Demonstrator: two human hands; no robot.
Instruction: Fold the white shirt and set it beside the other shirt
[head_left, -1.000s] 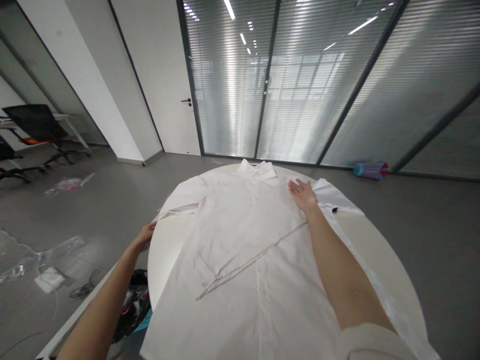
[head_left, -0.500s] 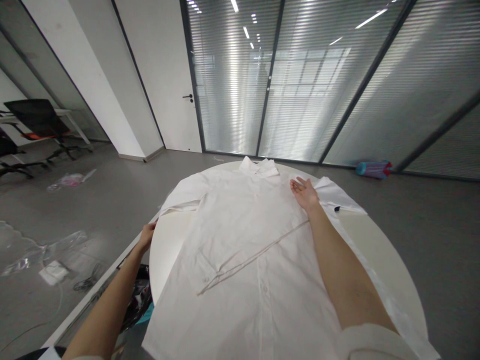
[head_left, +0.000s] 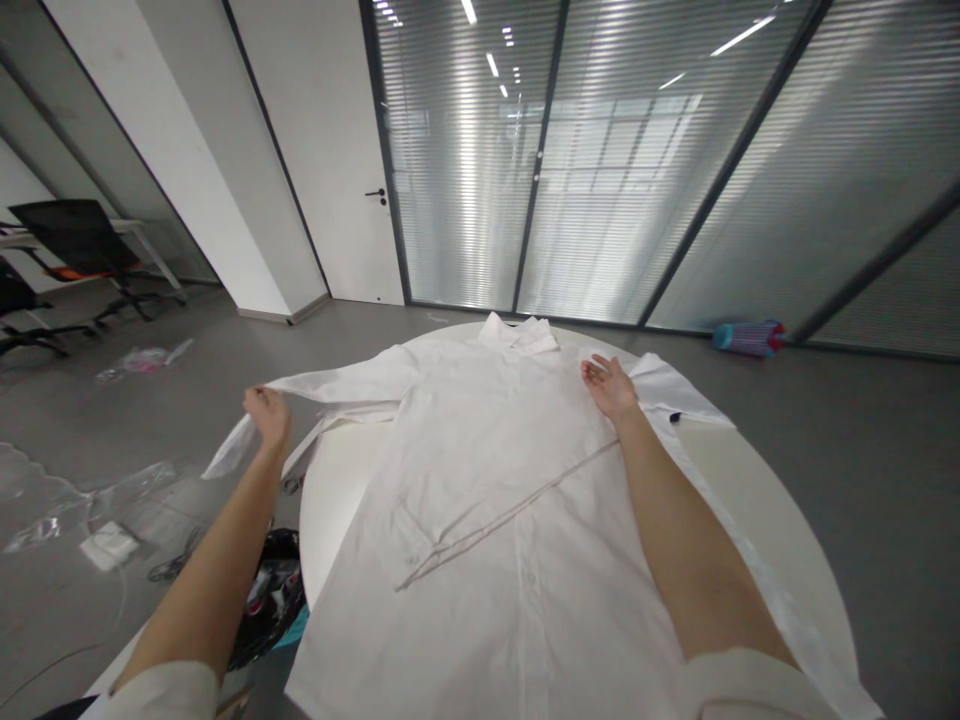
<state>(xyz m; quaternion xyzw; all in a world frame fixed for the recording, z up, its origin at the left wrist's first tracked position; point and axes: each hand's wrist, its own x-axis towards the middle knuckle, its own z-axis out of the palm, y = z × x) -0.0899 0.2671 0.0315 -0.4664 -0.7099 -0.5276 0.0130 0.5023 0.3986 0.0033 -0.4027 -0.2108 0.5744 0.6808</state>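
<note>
The white button-front shirt (head_left: 480, 520) lies front up across the round tabletop (head_left: 757, 490), its collar (head_left: 517, 335) pointing away from me. Below the tabletop's near edge, a black bag (head_left: 271, 590) sits on the floor. My left hand (head_left: 266, 418) has its fingers (head_left: 259, 400) closed on the sleeve (head_left: 337, 385) on that side, lifting it off the tabletop so its end droops past the edge. My right hand (head_left: 611, 388) lies open on the shoulder area, fingers (head_left: 598, 368) spread and gripping nothing. The cloth looks light and soft, likely to slump, so the cuff or shoulder seam seems the surest hold. Beyond, the other sleeve (head_left: 667, 385) lies folded on the tabletop. Farther off, a blue-and-purple cylinder (head_left: 748, 338) rests on the floor before a glass partition (head_left: 600, 170) with blinds.
</note>
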